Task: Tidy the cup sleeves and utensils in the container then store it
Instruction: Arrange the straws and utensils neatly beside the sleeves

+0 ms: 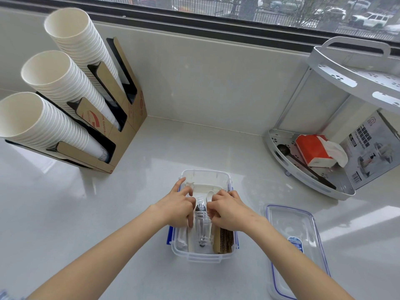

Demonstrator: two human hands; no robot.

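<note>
Both my hands are down in the clear container [225, 176], which sits on the pale counter [129, 202] in front of me. My left hand [180, 207] is curled, fingertips pressing on stuff at the left side; can't tell if it actually grips anything. My right hand [228, 210] is closed in a loose fist over the middle, fingers pinched at the clear-wrapped utensil pack [202, 229] with a black fork inside, lying lengthwise. Brown cup sleeves [226, 240] stand on edge along the right wall, white wrapped utensils [182, 239] along the left wall. The lid [296, 241] lies flat on the counter just right of the container, apart from it. Cup stacks in a holder [121, 135] at far left, corner rack [337, 191] at far right
</note>
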